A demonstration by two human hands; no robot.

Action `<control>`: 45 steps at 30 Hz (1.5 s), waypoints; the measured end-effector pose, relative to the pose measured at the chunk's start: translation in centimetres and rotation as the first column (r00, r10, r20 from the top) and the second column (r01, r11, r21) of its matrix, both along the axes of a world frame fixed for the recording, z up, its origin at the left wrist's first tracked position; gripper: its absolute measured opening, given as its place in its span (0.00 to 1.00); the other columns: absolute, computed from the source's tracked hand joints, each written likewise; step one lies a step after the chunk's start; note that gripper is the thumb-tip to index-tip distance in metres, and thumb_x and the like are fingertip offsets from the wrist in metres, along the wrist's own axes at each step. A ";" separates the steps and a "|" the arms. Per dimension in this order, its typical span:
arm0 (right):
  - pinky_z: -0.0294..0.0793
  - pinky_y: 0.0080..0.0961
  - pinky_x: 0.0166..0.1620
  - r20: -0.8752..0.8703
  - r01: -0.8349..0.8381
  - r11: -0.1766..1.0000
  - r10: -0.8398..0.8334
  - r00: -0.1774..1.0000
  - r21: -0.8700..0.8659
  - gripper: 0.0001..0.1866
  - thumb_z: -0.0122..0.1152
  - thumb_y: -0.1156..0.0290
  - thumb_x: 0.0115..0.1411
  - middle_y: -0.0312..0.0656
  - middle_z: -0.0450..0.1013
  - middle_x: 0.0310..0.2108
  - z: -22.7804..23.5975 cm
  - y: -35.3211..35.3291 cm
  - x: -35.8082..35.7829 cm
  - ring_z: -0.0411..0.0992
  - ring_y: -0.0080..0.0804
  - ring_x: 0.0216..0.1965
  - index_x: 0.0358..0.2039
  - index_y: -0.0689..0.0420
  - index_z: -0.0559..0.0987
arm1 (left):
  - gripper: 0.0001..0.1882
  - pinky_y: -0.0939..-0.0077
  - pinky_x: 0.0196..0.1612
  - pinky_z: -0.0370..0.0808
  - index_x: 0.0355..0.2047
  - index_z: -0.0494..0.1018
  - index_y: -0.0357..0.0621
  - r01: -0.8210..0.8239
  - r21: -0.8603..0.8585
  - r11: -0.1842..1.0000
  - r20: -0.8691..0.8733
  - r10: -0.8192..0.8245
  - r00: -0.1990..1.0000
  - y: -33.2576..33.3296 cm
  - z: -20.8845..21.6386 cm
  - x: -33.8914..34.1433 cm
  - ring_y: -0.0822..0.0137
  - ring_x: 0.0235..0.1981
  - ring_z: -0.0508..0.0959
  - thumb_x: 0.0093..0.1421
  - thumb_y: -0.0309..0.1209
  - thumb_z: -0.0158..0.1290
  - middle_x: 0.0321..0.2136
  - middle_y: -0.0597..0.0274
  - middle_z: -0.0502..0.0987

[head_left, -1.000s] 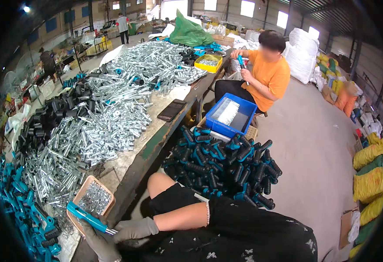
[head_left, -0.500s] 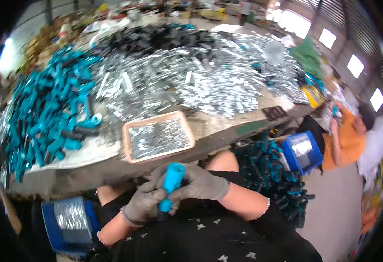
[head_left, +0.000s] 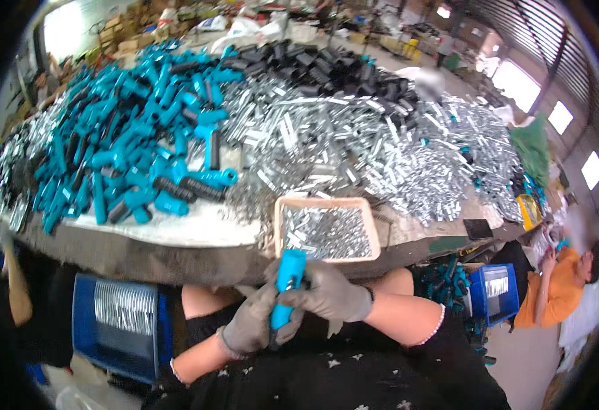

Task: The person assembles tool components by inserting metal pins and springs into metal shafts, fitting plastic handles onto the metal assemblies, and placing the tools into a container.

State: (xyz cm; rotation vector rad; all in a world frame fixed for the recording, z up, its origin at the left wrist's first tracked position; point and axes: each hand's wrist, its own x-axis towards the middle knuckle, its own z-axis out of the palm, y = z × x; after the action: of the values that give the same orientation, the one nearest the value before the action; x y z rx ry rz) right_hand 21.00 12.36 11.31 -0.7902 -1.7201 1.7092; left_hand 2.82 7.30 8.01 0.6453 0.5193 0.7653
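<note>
A teal plastic tube-shaped handle point(head_left: 290, 270) with a dark lower end stands slightly tilted between my two hands, in front of my body. My left hand point(head_left: 250, 322), in a grey work glove, is wrapped round its lower part. The gloved right hand point(head_left: 330, 294) grips it from the other side, its thumb pressed against the middle, where a small dark spot shows. The right fingers behind the handle are partly hidden. Just beyond it, on the table edge, sits a pale pink tray point(head_left: 278, 229) holding many small metal pieces point(head_left: 327, 231).
On the table point(head_left: 176, 256) lie heaps of teal handles point(head_left: 135, 137), black sleeves point(head_left: 313, 72) and silver metal parts point(head_left: 416, 164). Blue crates stand low at left point(head_left: 165, 335) and right point(head_left: 476, 297). A person in orange point(head_left: 556, 290) sits at right; another person's arm point(head_left: 16, 283) shows at left.
The view has swung left, so the table and tray appear farther right. Both hands still hold the teal handle; the right thumb now lies across its middle, by the dark spot.
</note>
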 end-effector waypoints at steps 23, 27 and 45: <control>0.76 0.34 0.53 0.471 0.530 0.511 -0.854 0.222 0.677 0.35 0.69 0.47 0.49 0.57 0.78 0.47 10.6 42.1 7.6 0.79 0.47 0.49 0.46 0.67 0.81 | 0.33 0.73 0.14 0.65 0.53 0.71 0.49 -0.427 -0.254 0.868 0.067 0.456 0.888 5.9 -10.0 -9.7 0.64 0.11 0.69 0.63 0.62 0.48 0.21 0.57 0.75; 0.74 0.38 0.55 0.211 0.634 0.459 -0.878 0.429 0.622 0.35 0.67 0.56 0.48 0.64 0.75 0.47 12.7 32.3 6.9 0.75 0.53 0.52 0.48 0.72 0.72 | 0.34 0.61 0.35 0.71 0.43 0.69 0.46 -0.448 0.097 0.889 -0.488 0.435 0.757 6.1 -10.3 -13.3 0.63 0.30 0.74 0.64 0.67 0.41 0.32 0.57 0.73; 0.63 0.42 0.64 -0.041 0.265 0.749 -0.303 0.952 0.607 0.28 0.61 0.64 0.63 0.54 0.66 0.60 1.7 -8.6 9.9 0.65 0.53 0.61 0.61 0.60 0.69 | 0.37 0.72 0.27 0.66 0.57 0.67 0.44 0.277 0.273 0.921 -0.227 -0.219 0.949 -0.6 -0.9 4.2 0.67 0.25 0.72 0.60 0.61 0.54 0.33 0.59 0.75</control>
State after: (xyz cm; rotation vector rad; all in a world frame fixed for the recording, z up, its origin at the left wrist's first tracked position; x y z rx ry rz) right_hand 30.86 3.75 12.99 -0.7457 -1.9127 0.8423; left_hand 7.02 6.67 7.11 1.0585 0.4874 0.5457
